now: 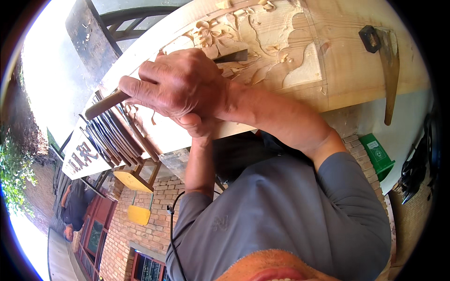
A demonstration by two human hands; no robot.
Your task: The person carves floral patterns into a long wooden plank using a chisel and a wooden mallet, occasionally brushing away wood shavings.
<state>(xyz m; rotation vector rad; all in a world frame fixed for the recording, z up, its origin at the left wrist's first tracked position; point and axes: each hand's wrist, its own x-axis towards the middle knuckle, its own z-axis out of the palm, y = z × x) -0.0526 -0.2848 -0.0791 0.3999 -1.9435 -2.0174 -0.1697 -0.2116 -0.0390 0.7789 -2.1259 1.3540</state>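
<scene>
My right hand (176, 84) is closed round a chisel, whose wooden handle (101, 105) points down-left past my fingers and whose dark blade (234, 56) lies over the carved relief. My left hand (194, 124) is underneath the right one at the board's near edge; its fingers are mostly hidden. The pale wooden board (351, 79) bears carved leafy shapes (293, 42) and curled shavings. A row of slim carving tools (110, 133) lies on the board at the left. A wooden-handled tool with a dark head (389, 75) rests at the right.
A dark wooden bench (89, 35) stands at upper left. A yellow chair (133, 180), a brick wall (117, 225) and another person (75, 201) appear at lower left. A green bin (377, 157) is at the right. A black cable (171, 225) hangs by my left side.
</scene>
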